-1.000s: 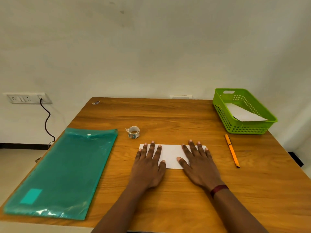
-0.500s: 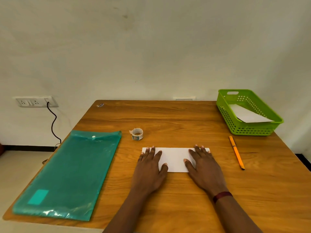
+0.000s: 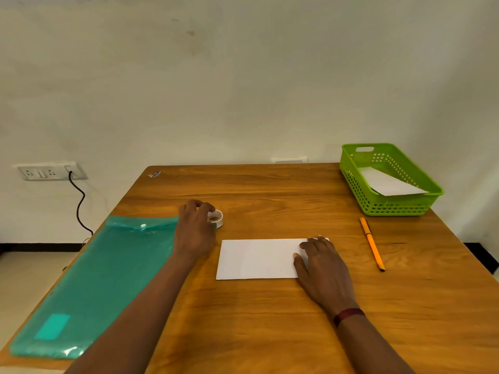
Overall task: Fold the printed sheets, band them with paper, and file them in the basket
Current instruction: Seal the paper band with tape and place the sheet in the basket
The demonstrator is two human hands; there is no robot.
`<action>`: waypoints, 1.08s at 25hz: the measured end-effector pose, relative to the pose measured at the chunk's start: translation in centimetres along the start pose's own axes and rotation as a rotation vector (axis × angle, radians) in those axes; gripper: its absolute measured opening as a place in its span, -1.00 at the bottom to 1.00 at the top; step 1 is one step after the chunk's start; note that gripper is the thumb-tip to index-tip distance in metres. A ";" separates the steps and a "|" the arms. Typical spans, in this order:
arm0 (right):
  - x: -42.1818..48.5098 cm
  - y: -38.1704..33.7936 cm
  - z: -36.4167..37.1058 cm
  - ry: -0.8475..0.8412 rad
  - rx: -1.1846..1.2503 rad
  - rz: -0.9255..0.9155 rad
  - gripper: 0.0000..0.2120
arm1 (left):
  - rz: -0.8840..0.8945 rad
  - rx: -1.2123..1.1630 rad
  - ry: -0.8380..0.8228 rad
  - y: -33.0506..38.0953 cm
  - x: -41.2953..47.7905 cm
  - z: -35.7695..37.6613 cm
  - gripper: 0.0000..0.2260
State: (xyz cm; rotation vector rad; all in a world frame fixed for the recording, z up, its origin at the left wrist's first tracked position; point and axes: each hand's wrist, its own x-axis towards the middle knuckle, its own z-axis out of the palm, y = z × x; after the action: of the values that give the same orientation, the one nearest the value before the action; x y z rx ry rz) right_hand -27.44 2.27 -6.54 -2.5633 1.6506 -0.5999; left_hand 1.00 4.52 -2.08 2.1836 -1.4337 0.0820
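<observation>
Fingers of the left hand (image 3: 195,230) curl around the paper-tape roll (image 3: 216,218); whether that grip has clamped is unclear. Right hand (image 3: 322,265), flat and spread, pins the folded sheet (image 3: 256,259) to the worktop (image 3: 270,190). Keeping that press should stop the fold springing before banding.

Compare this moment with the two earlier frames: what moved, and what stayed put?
The left hand left the folded sheet and reached up-left to the tape roll, its fingers closing around it. The right hand stayed flat on the sheet's right end. Sheet, green folder, pen and basket kept their places.
</observation>
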 end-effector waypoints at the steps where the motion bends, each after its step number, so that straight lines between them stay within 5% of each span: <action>1: 0.0 0.0 0.0 0.010 -0.002 0.000 -0.68 | 0.011 0.066 -0.044 -0.5 0.8 -0.1 -0.64; 8: 0.0 0.1 0.4 0.082 -0.009 -0.021 -0.76 | 0.094 0.322 -0.322 -2.3 3.0 0.7 -0.54; 14: 0.1 0.3 1.0 0.113 -0.051 -0.052 -0.77 | 0.093 0.289 -0.250 -1.6 1.6 1.9 -0.64; 17: 0.1 0.3 1.2 0.133 -0.045 -0.061 -0.78 | 0.033 0.154 -0.205 0.1 0.4 2.0 -0.66; 23: -0.2 0.2 1.1 0.199 -0.038 -0.133 -0.75 | -0.259 -0.535 -0.294 3.4 -2.7 1.0 -0.71; 27: -0.6 0.0 1.1 0.245 0.005 -0.228 -0.69 | -0.091 -0.441 -0.255 3.8 -3.9 0.7 -0.59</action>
State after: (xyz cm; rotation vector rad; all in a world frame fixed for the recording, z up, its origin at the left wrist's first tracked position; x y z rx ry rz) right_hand -27.26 2.61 -7.74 -2.7919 1.4179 -0.9669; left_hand -4.18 6.27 -2.49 1.9318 -1.3266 -0.5140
